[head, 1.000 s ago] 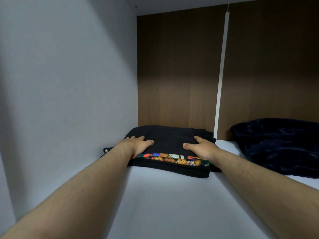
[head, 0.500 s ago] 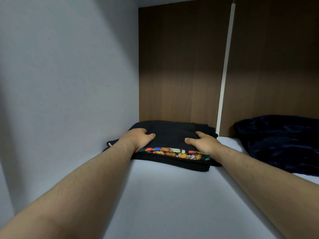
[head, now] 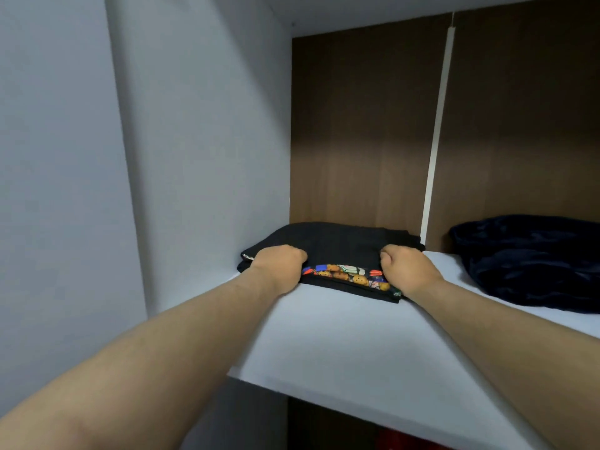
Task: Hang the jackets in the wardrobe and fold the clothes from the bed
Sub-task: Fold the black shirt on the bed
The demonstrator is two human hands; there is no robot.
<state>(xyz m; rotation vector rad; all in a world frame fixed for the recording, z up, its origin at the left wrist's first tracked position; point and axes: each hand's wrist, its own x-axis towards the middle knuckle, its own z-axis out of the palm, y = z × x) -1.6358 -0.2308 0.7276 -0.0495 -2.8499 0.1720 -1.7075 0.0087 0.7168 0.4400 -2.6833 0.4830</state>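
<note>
Setting: inside of a wardrobe, viewed from above and in front; white shelf (head: 341, 345) across the middle, white side wall (head: 207, 157) on the left, brown wood-grain back panel (head: 357, 141) behind, split by a thin white upright strip (head: 436, 141).
Folded stack (head: 341, 245): black clothes folded flat, lying in the back left corner of the shelf, just beside the side wall, well back from the front edge.
Printed layer (head: 347, 275): bright cartoon-patterned cloth, showing as a band along the stack's front edge, between black layers.
Left hand (head: 279, 267): on the stack's front left corner, knuckles up, fingers curled tight; fingertips hidden, so cannot tell whether any cloth is caught in them.
Right hand (head: 407, 271): on the stack's front right corner, closed like a fist, thumb on top; again cannot tell whether cloth is gripped.
Forearms: bare, reaching in over the shelf's front edge.
Dark blue bundle (head: 532, 258): soft, crumpled, unfolded, toward the right edge of the shelf, apart from the stack.
</note>
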